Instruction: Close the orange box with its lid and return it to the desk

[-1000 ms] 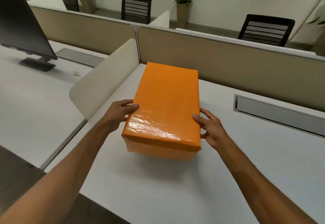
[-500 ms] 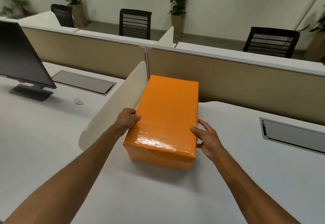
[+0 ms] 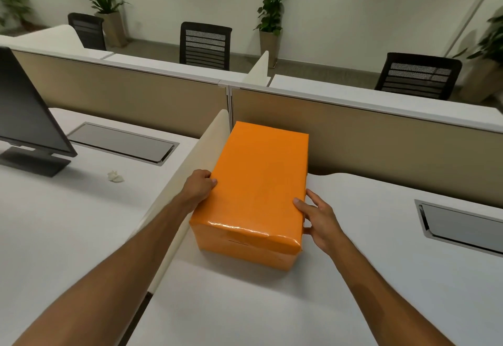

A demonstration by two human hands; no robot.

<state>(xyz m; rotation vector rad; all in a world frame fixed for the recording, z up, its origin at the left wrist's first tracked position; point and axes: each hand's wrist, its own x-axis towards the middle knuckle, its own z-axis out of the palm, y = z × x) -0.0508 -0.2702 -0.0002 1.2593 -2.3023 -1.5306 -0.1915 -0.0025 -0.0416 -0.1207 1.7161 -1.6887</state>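
Observation:
The orange box (image 3: 258, 182) has its glossy orange lid on top and stands on the white desk (image 3: 353, 277), its far end close to the beige partition. My left hand (image 3: 198, 186) presses against the box's left side, wedged between it and the cream side divider. On the right side, near the front corner, my right hand (image 3: 319, 219) holds the box with the thumb on the lid's edge and the fingers along the wall. Both hands grip the box.
A cream side divider (image 3: 187, 182) runs along the box's left. The beige partition (image 3: 381, 141) closes off the back. A cable hatch (image 3: 462, 226) lies in the desk at right. On the neighbouring desk stand a dark monitor (image 3: 24, 117) and a crumpled paper scrap (image 3: 114, 176).
The box has been slid away from me toward the partition and the divider, with both hands staying on its sides. The view has tilted up.

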